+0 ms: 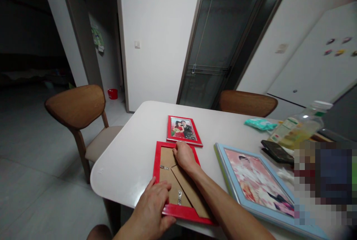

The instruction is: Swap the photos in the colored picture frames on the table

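Observation:
A red picture frame [157, 158] lies back side up near the table's front edge, showing its brown backing board [167, 176], metal hangers and a fold-out stand. My left hand [153, 206] grips its lower left corner, thumb at the bottom edge and fingers over the left side. At the top edge my right hand [184, 155] is closed, fingers curled over the rim; its fingertips are partly hidden. Just beyond lies a smaller red frame [182, 129] with a photo of two people. To the right a large light-blue frame [259, 180] lies photo side up.
On the white table's [134, 147] right side are a plastic bottle [299, 126] with yellowish liquid, a turquoise packet [260, 124] and a black phone-like object [277, 152]. Wooden chairs stand at the left [78, 106] and far side [248, 103]. A blurred patch covers the right edge.

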A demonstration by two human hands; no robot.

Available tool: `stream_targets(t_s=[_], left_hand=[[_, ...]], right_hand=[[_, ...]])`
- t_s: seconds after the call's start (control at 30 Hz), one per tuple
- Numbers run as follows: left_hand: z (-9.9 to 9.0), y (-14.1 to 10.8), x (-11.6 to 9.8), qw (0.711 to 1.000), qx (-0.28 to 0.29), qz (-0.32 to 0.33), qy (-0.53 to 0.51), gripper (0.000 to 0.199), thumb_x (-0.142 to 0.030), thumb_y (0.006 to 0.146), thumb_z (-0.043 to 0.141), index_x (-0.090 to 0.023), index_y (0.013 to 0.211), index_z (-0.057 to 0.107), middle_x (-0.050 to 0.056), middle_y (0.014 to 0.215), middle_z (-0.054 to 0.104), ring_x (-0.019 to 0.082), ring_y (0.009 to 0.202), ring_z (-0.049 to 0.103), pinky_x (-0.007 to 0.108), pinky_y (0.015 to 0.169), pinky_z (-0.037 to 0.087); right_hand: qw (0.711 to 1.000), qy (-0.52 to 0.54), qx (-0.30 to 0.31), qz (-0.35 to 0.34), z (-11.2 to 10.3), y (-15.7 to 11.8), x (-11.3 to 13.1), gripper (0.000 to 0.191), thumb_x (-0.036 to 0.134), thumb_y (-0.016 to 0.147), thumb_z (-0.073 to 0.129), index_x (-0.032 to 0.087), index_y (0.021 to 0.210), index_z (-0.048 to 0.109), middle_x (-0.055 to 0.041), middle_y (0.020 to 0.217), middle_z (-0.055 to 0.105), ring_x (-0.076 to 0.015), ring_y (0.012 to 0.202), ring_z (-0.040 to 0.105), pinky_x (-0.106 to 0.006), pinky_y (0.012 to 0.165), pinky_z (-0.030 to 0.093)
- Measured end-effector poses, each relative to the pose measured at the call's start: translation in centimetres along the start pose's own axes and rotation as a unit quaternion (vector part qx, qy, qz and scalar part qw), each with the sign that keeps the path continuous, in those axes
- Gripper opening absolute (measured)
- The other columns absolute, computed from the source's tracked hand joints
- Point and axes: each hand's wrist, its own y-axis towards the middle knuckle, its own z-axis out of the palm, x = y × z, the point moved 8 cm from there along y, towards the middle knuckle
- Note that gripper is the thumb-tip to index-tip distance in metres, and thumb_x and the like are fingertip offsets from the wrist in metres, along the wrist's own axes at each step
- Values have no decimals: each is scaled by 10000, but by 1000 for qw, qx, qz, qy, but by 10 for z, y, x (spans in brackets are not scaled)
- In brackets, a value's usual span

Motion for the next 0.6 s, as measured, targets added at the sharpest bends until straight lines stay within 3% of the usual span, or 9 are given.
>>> stream_targets(t_s=[0.13,0.23,0.37,0.43,0.5,0.6], left_hand=[[3,2,-1,1000,0,-5,25,391,-221,481,749,-166,807,540,130,1129,545,269,1068,466,494,976,229],[5,2,0,999,-11,11,44,438,-240,492,745,-168,867,530,138,1104,556,296,1050,477,528,950,258],[-5,-4,-1,996,-63,63,13,312,-329,603,670,-196,843,520,116,1021,591,287,990,519,506,931,300],[-19,-7,-1,990,-125,57,-43,248,-382,645,624,-209,773,501,103,1008,586,279,971,525,462,890,363],[-29,-8,-3,974,-183,35,-129,255,-447,683,564,-214,707,465,97,1019,568,277,974,518,411,821,424],[-23,-1,-15,934,-202,14,-293,355,-569,699,477,-218,694,430,94,1084,527,278,1000,507,372,787,454]], right_hand=[[998,56,-14,1,-2,3,-2,131,197,701,479,130,686,590,-106,778,623,-172,699,539,-244,608,347],[992,121,-25,-12,-18,-2,-10,163,235,707,469,143,673,600,-75,736,634,-163,687,550,-244,623,378],[970,223,-91,19,-58,-27,-43,337,329,770,351,135,955,556,-92,956,609,-169,853,552,-268,727,411],[917,370,-110,97,-64,-51,-63,397,391,765,343,141,1020,515,-99,992,592,-178,877,554,-281,719,432],[810,558,-70,166,-46,-79,-63,399,442,722,418,169,993,526,-82,931,611,-184,819,577,-291,677,451],[695,703,58,138,-10,-110,-12,394,489,689,484,174,914,559,-59,777,634,-168,646,587,-298,589,453]])
